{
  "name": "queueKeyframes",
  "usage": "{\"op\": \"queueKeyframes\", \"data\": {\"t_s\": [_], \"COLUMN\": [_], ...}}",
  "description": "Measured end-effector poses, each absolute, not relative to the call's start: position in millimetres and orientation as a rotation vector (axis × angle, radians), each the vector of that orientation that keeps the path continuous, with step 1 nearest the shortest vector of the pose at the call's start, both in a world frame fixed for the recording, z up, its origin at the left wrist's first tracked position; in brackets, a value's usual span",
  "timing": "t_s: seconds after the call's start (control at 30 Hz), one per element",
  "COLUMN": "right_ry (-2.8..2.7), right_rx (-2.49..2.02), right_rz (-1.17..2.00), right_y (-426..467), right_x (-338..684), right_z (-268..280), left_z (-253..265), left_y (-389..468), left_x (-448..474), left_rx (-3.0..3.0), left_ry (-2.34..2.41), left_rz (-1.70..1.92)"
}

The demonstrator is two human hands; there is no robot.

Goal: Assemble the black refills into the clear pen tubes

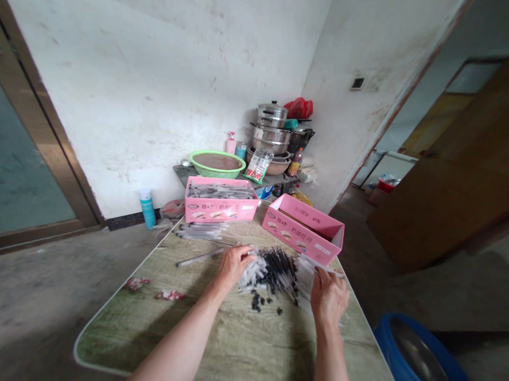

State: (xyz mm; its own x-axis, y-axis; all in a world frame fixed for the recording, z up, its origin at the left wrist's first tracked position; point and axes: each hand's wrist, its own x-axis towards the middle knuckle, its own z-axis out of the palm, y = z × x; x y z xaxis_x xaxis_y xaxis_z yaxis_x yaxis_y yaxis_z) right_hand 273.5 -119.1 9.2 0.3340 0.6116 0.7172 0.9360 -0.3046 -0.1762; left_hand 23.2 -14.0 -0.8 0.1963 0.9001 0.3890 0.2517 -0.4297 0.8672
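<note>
My left hand (231, 268) is at the left side of a pile of small whitish translucent pieces (253, 272). Its thumb and fingertips are pressed together; whatever they pinch is too small to tell. Next to that pile lie many thin black-tipped pen refills (279, 268). To their right are clear pen barrels (304, 280), with my right hand (329, 296) at their edge. Its fingers are closed on a clear pen barrel (330, 270). Small black plugs (257, 301) are scattered in front of the refills. A single pen (198, 258) lies left of my left hand.
A pink box (221, 210) full of pens stands at the back left, with more pens (202, 230) before it. Another pink box (304, 231) stands at the back right. Behind the table (253, 351) are a green basin (216, 171) and stacked pots (271, 135). A blue tub (386, 336) stands right.
</note>
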Motion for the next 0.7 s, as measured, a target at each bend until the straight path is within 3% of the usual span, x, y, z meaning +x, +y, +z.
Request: {"op": "queueKeyframes", "data": {"t_s": [0.37,0.7], "right_ry": [-1.441,-1.462], "right_rx": [-1.97,-1.844], "right_rz": [-0.831,-0.851], "right_y": [-109.9,-108.9], "right_x": [288.4,286.5], "right_z": [-20.0,-26.7], "left_z": [1.3,4.6], "left_y": [-14.4,-10.6], "left_x": [16.2,8.4], "left_rx": [2.161,2.113], "left_ry": [1.226,1.247], "left_rz": [1.05,1.157]}}
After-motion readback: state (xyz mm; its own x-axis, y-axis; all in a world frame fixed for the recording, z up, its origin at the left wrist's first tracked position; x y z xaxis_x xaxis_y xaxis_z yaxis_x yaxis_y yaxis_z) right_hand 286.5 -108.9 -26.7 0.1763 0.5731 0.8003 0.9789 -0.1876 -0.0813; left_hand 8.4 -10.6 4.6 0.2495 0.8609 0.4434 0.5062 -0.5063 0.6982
